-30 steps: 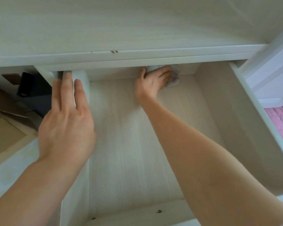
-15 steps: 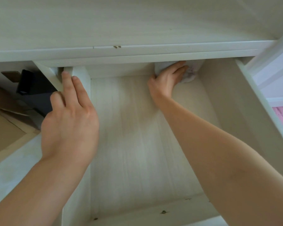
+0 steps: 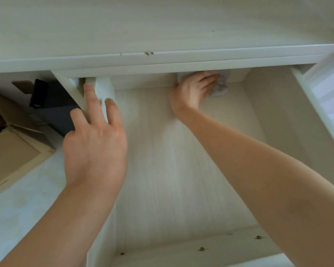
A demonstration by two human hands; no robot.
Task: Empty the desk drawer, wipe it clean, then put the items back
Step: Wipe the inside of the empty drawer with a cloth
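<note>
Your right hand is deep in the drawer, up at its far edge under the lip of the counter, and the fingers are curled down over a wad of cloth, pressing it into the back wall toward the far right corner. Your left hand is released, fingers straight and spread, hovering at the drawer's left wall; whether it touches the wall I can't tell through the blur.

The cloth looks soft and light, bunched and limp, so it'll mould into that corner seam if you keep the fingertips on top and push it flat, not pinch it. It should slide easily on the smooth laminate floor, I'd say, so the pressure has to come from you. The drawer itself is stiff board and hangs far out; steadying it by the left wall's top edge looks like the sensible hold.

Count it up: one drawer, bare inside, one cloth, two hands, no items in sight yet to put back. Four small screw heads show along the near front panel. Off to the left on the floor, one dark box and flattened brown cardboard. Wiping's under way by my read; restocking comes after.
</note>
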